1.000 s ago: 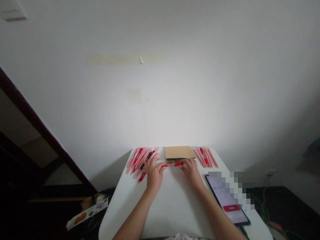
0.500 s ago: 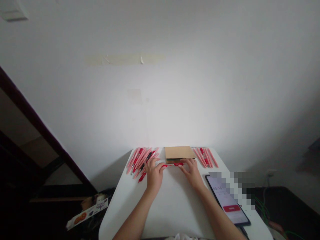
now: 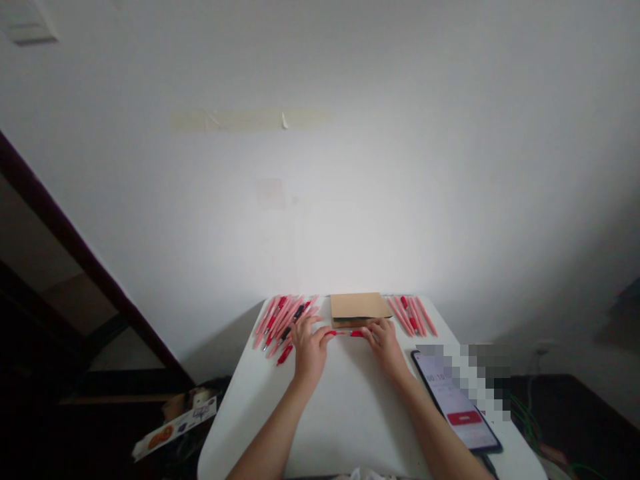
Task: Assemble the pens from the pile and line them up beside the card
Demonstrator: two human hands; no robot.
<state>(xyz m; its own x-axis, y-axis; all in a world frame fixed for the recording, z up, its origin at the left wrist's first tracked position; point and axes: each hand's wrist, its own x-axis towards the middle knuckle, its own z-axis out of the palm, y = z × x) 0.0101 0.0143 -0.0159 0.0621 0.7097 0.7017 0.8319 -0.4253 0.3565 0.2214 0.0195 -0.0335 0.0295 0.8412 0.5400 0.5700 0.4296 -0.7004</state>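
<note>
Both hands meet over the far half of a white table [image 3: 345,413]. My left hand [image 3: 309,347] pinches one end of a red pen [image 3: 345,333], and my right hand [image 3: 384,341] pinches the other end, so the pen lies crosswise between them just above the tabletop. Right behind the pen sits a flat brown cardboard box [image 3: 358,307]. A fan of pink and red pens [image 3: 281,320] lies beside my left hand.
A smaller row of pink pens [image 3: 411,315] lies right of the box. A phone [image 3: 457,407] with a lit screen rests near the table's right edge by my right forearm. A white wall rises behind the table; a printed leaflet [image 3: 175,425] lies low at the left.
Both hands hold the pen in nearly the same place; the red part at its right end looks shorter now, more covered by my right fingers.
</note>
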